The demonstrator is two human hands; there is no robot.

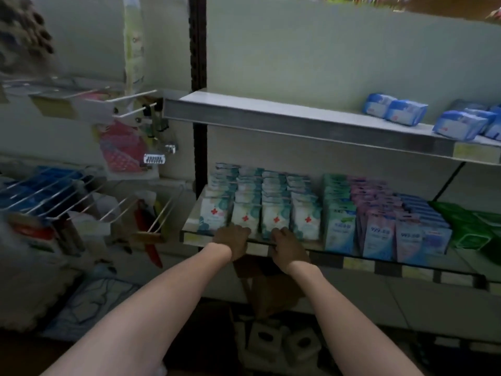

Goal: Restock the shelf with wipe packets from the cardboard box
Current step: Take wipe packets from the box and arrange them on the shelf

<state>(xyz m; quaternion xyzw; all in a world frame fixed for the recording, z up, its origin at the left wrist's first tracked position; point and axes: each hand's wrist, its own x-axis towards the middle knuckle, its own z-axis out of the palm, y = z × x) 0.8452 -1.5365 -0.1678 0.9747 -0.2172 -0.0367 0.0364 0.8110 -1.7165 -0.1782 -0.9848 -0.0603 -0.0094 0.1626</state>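
White wipe packets with a red cross (271,217) stand upright in several rows at the left of the lower shelf (195,236). My left hand (233,240) and my right hand (288,246) both rest at the shelf's front edge, fingertips touching the bottoms of the front packets. Neither hand holds a packet that I can see. A brown cardboard box (273,291) sits below the shelf, partly hidden behind my wrists. White packets (282,340) lie lower down, under the box.
To the right on the same shelf stand teal packets (340,226), purple packets (379,229) and green packs (471,223). Blue packs (458,122) lie on the upper shelf (271,118). Wire hooks (81,196) with hanging goods stick out on the left.
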